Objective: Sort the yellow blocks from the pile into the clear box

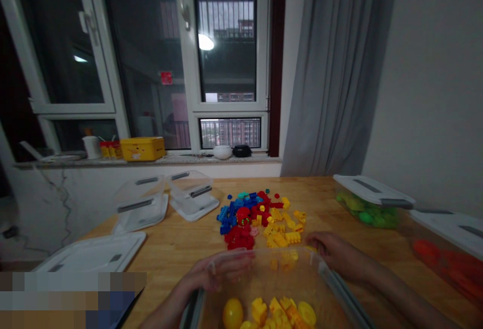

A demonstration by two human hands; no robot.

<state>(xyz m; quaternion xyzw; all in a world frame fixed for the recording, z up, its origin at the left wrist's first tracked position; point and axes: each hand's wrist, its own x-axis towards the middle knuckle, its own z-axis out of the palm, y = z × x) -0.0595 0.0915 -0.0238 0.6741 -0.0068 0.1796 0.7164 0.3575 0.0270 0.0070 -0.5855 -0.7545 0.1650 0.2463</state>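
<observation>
My left hand (221,271) hangs over the near-left side of a clear plastic box (298,256), its fingers loosely curled. Nothing shows in it. My right hand (332,256) rests at the box's far right rim, with a sliver of yellow near its fingertips. Yellow toy bricks (273,314) and a round yellow piece (232,314) lie inside the box. Beyond both hands, a loose pile of red, blue and yellow bricks (256,223) sits on the wooden table (181,253).
Two clear boxes (141,206) (191,195) and a white lid (94,253) lie at the table's far left. On the right stand a lidded box of green pieces (372,206) and one of red pieces (445,258). A blurred patch covers the lower left corner.
</observation>
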